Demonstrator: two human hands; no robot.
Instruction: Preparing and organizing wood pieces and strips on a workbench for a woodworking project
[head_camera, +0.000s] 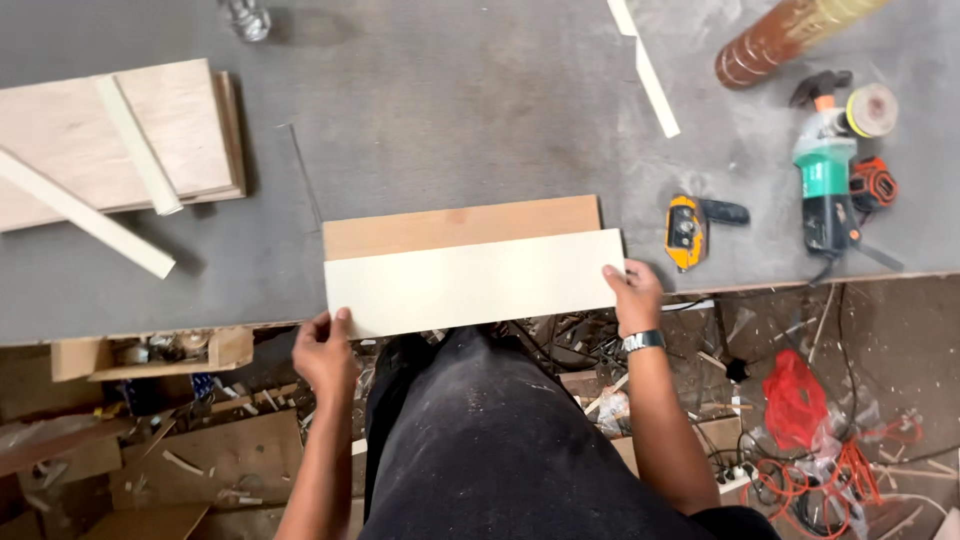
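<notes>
You are standing at a grey workbench. A pale board is lying at its near edge over a brown board. Plywood sheets with pale strips are sitting at the left edge. A tape measure, a green grinder and a brown roll are resting toward the right edge.

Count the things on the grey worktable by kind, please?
Flat boards: 4, pale board held by left hand and right hand, brown board, plywood stack
Thin wooden strips: 4
Green angle grinder: 1
Yellow tape measure: 1
Total: 10
</notes>
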